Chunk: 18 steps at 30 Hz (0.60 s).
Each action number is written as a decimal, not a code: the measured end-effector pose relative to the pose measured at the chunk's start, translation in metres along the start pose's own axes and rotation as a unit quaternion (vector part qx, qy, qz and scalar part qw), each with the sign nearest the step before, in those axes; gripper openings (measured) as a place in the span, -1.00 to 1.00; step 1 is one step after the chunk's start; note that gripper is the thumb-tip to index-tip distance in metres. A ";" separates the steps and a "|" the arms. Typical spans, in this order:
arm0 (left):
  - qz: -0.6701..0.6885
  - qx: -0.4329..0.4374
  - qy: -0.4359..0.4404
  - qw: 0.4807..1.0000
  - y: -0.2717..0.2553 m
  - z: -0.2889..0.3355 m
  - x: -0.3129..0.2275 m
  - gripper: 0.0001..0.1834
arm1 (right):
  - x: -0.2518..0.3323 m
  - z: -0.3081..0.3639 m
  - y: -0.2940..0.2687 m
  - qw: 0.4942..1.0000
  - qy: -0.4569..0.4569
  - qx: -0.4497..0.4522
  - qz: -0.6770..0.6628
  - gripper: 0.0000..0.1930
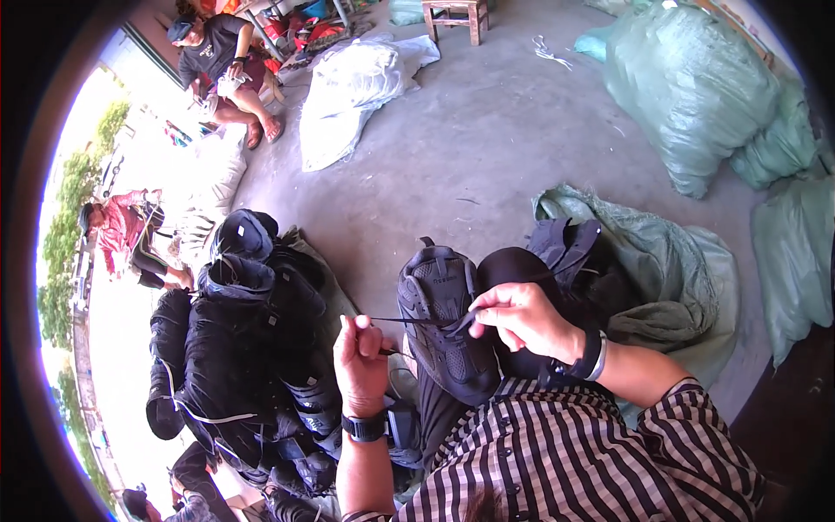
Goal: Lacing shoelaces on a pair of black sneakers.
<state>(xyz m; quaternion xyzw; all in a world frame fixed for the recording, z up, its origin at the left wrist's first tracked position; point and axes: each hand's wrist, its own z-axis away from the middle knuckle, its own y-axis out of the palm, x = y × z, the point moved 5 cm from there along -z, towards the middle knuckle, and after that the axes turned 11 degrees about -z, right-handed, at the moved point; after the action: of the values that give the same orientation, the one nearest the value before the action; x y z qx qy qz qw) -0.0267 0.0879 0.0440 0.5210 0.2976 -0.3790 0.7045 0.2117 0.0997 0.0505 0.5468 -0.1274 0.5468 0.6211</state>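
Note:
A black lace-up shoe point(441, 283) rests on my lap with its heel end pointing away from me. To its left, my left hand point(361, 361) is closed, pinching a black shoelace point(396, 320) that stretches taut across to the shoe. My right hand point(526, 322) lies over the shoe's right side, thumb and fingers pinched on lace near the eyelets. The exact lace ends in my right fingers are partly hidden.
A pile of black shoes point(230, 348) stands at my left. More dark shoes point(565, 244) lie by an open green sack point(670, 261) at right. Full green sacks point(687, 96), a white sack point(352, 91) and a wooden stool point(457, 16) are farther off. Several people sit at left.

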 end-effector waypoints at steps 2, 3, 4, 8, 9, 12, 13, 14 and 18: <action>-0.008 -0.020 -0.004 1.000 0.001 -0.001 -0.001 -0.66 | -0.015 -0.006 -0.011 0.991 0.132 0.034 0.011 -0.83; -0.011 -0.029 0.003 1.000 -0.002 0.000 0.000 -0.66 | -0.013 -0.007 -0.012 0.979 0.130 0.066 0.140 -0.81; -0.013 -0.038 0.011 0.999 -0.006 0.000 0.000 -0.66 | -0.010 -0.008 -0.012 0.965 0.119 0.077 0.222 -0.80; -0.011 -0.037 0.047 0.998 -0.008 -0.002 -0.010 -0.67 | -0.002 -0.009 -0.008 0.969 0.062 0.054 0.234 -0.80; 0.003 -0.045 0.067 0.997 -0.014 -0.003 -0.023 -0.68 | 0.002 -0.011 -0.007 0.981 0.065 0.049 0.175 -0.81; 0.065 -0.057 0.137 0.987 -0.050 -0.007 -0.064 -0.67 | 0.008 -0.013 -0.021 0.999 -0.025 0.001 0.032 -0.86; 0.071 -0.099 0.151 0.981 -0.063 -0.004 -0.075 -0.68 | 0.011 -0.014 -0.025 0.997 -0.067 -0.022 0.016 -0.86; 0.045 -0.068 0.154 0.985 -0.069 -0.002 -0.082 -0.67 | 0.015 -0.011 -0.026 0.993 -0.090 -0.043 0.057 -0.89; -0.012 -0.016 0.132 0.991 -0.058 0.009 -0.086 -0.66 | 0.027 0.004 0.003 0.872 -0.333 -0.002 0.360 -0.94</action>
<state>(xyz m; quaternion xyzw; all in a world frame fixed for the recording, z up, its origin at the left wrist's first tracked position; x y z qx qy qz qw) -0.1214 0.0885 0.0873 0.5515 0.3999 -0.3106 0.6629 0.2207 0.1103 0.0737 0.6116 -0.5156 0.5179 0.3033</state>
